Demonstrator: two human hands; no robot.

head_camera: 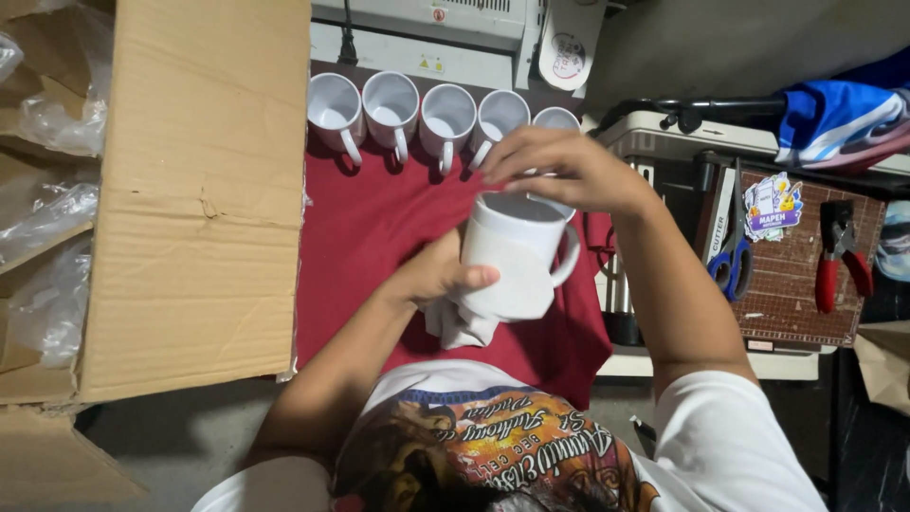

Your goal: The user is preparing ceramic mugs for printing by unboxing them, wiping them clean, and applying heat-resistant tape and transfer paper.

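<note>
My left hand grips a white mug from the side, with a white cloth or paper bunched under it. My right hand curls over the mug's rim from above, fingers touching the top edge. The mug is held upright over a red cloth, handle pointing right. Behind it, a row of several white mugs stands on the red cloth, handles toward me.
A large open cardboard box with clear plastic wrapping stands at left. A white machine sits at the back. At right, a cutting mat carries blue scissors, red pliers and a sticker.
</note>
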